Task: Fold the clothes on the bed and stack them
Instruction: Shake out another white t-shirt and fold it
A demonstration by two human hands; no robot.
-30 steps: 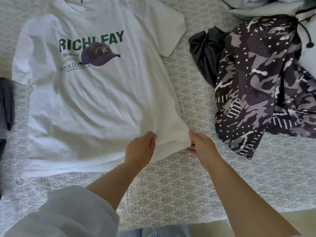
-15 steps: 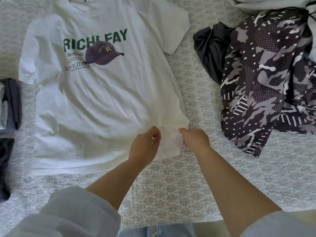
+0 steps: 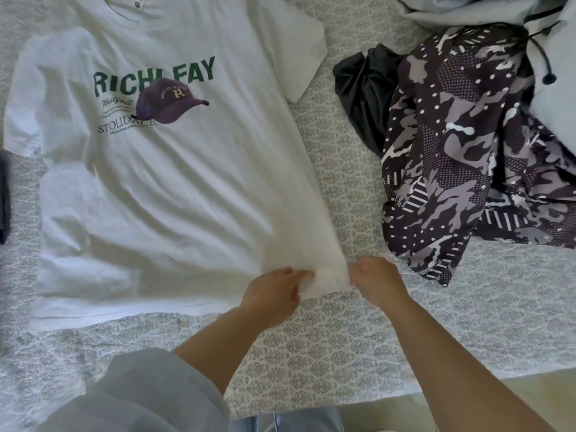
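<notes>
Since half a second ago, the bunched lower right corner of the white short-sleeved cotton T-shirt with green lettering (image 3: pixel 162 169) is being drawn outward again, the hands moving apart. The hem is being pinched by the left hand (image 3: pixel 274 294) and the right hand (image 3: pixel 377 280). The shirt is being kept spread face-up on the patterned grey bed cover (image 3: pixel 327 353), not yet folded. The black-and-grey camouflage-print garment (image 3: pixel 461 157) and black crumpled cloth (image 3: pixel 364 92) are lying unfolded nearby. A dark pile at the left edge (image 3: pixel 3 198) is being cut off, its folding unclear.
</notes>
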